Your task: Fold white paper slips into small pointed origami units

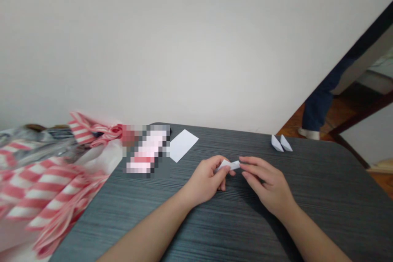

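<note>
A small folded piece of white paper (235, 165) is pinched between the thumb and fingers of my left hand (208, 178), just above the table. My right hand (267, 184) is at the paper's right end, thumb and fingers apart; its fingertips are at or very near the edge, and I cannot tell if they touch. Part of the paper is hidden behind my left thumb and fingers. Two white folded paper boats (281, 143) stand side by side at the table's far right. Left of my hands lies a flat white sheet of paper (184, 145).
The dark wood-grain table (196, 229) meets a pale wall (196, 49). A blurred-out phone-like object (149, 149) lies on its left. Red-and-white striped cloth (46, 188) is heaped beside the left edge. Beyond the wall's right end, a person's trouser leg (319, 102) shows.
</note>
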